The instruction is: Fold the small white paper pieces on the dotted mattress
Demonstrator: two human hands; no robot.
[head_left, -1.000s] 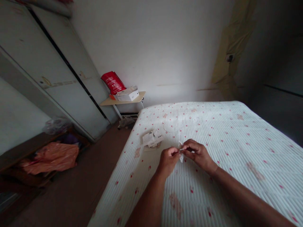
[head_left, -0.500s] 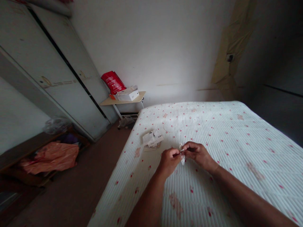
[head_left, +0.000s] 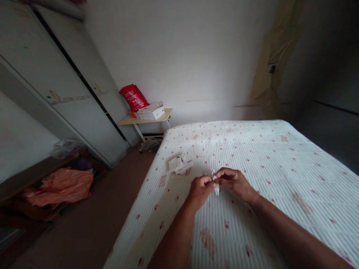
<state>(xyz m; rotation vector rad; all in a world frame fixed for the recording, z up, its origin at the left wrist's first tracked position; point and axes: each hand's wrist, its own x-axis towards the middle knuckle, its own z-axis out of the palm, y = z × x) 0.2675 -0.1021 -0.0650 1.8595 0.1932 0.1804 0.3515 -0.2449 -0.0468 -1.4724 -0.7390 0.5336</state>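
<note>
Both hands meet over the bed, fingertips close together around a small folded white piece of paper [head_left: 217,189]. My left hand [head_left: 201,190] is closed, pinching the paper between thumb and fingers. From the other side, my right hand [head_left: 234,183] grips it too, thumb and index finger pressed together. One narrow end of the paper pokes up above the fingers and another hangs below them; its middle is hidden by the fingertips. To the left lies a small pile of printed paper pieces [head_left: 181,164], apart from both hands.
The bed [head_left: 269,149] has a white ribbed cover with red dots. Beyond its far left corner stands a small table [head_left: 129,120] bearing a red bag [head_left: 134,98] and a white box [head_left: 153,113]. A wardrobe [head_left: 84,74] and orange plastic [head_left: 63,186] are at left.
The fingers shift very slightly on the folded paper, and its upper end now leans a little more to the left. Everything else looks the same.
</note>
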